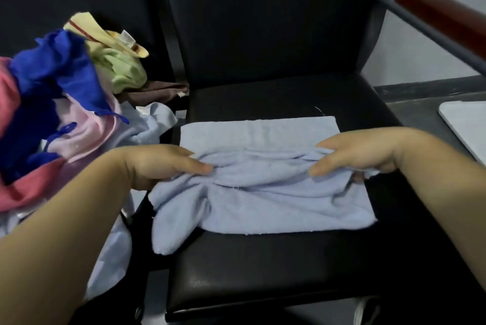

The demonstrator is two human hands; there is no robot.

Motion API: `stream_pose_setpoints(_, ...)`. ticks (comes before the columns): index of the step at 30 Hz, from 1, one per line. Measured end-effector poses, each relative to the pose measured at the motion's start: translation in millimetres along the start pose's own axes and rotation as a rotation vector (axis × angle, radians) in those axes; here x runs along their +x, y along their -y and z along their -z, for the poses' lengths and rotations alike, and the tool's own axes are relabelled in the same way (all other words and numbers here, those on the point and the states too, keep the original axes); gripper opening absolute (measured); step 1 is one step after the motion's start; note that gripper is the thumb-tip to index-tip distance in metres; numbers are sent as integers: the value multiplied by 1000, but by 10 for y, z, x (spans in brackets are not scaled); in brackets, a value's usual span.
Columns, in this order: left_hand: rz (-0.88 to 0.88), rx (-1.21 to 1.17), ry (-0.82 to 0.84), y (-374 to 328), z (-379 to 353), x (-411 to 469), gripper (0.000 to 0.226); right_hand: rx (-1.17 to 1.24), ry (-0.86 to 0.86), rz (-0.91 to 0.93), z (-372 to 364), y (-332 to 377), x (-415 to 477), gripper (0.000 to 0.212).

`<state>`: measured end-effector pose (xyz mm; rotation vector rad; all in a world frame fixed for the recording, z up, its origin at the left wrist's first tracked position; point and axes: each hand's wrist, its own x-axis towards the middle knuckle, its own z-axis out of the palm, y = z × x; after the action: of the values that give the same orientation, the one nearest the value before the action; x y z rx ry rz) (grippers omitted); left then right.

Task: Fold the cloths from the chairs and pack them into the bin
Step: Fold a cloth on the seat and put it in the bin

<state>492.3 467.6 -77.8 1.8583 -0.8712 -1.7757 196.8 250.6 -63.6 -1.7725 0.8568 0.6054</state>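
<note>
A light blue cloth [263, 182] lies on the black seat of a chair [263, 272] in front of me. Its far half is flat; its middle is bunched into folds. My left hand [160, 164] pinches the bunched cloth on its left side. My right hand [360, 152] pinches it on the right side. The cloth's left corner droops over the seat's edge.
On the chair to the left lies a heap of cloths [60, 103]: blue, pink, green, yellow, brown and pale blue. A chair armrest with a reddish pad [441, 16] stands at the upper right. A white flat object [470, 124] sits at the right edge.
</note>
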Motion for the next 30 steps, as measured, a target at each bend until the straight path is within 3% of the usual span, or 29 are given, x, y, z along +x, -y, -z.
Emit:
stream_pose_setpoints(2, -39, 49, -200, -51, 25, 45, 52, -93, -85, 16, 76, -22, -1, 76)
stream_pose_setpoints(3, -68, 125, -316, -71, 23, 67, 42, -157, -176, 16, 103, -23, 25, 78)
stream_pose_setpoints(6, -140, 278, -599, -80, 50, 149, 24, -222, -472, 36, 135, -48, 174, 51)
stream_pose_setpoints(9, -115, 401, -675, -64, 81, 229, 36, -251, -646, 93, 127, -48, 296, 19)
stream_pose_setpoints(12, -136, 511, -822, -104, 92, 308, 30, -196, -739, 102, 147, -41, 366, 13)
stream_pose_setpoints(17, -201, 464, -863, -139, 204, 403, 22, -205, -859, 82, 202, -50, 456, 18)
stream_pose_setpoints(21, -250, 474, -863, -146, 282, 454, 14, -190, -812, 43, 218, -23, 507, 29)
stream_pose_setpoints(24, -252, 201, -717, -165, 305, 461, 24, -23, -742, 37, 236, 14, 518, 36)
stream_pose_setpoints(26, -248, 94, -665, -156, 313, 474, 32, 51, -760, 39, 254, 18, 522, 28)
stream_pose_setpoints(30, -266, 93, -872, -136, 339, 593, 18, 36, -877, 70, 268, -14, 526, 9)
